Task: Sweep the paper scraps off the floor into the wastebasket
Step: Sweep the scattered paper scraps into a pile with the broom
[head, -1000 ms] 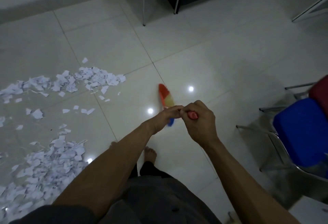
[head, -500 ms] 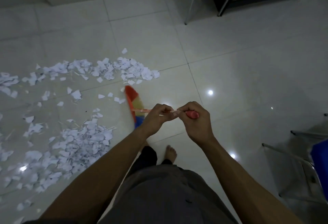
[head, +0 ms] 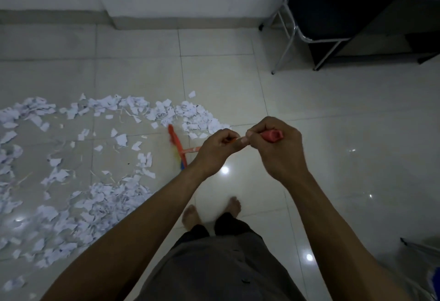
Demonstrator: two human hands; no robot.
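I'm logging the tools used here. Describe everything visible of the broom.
The broom has a blurred head of red, yellow and blue bristles on a thin orange handle with a red end cap. The head is low at the tiled floor beside the paper scraps; the left hand and right hand grip the handle's top.

hands: left hand (head: 213, 149), right hand (head: 273, 151) grip broom (head: 190, 150) | blurred head apparently touching paper scraps (head: 100, 202)

Grey garment (head: 221, 267) at the waist, dark trouser legs (head: 228, 224) (forearms (head: 147, 217) and feet (head: 190, 215) bare).
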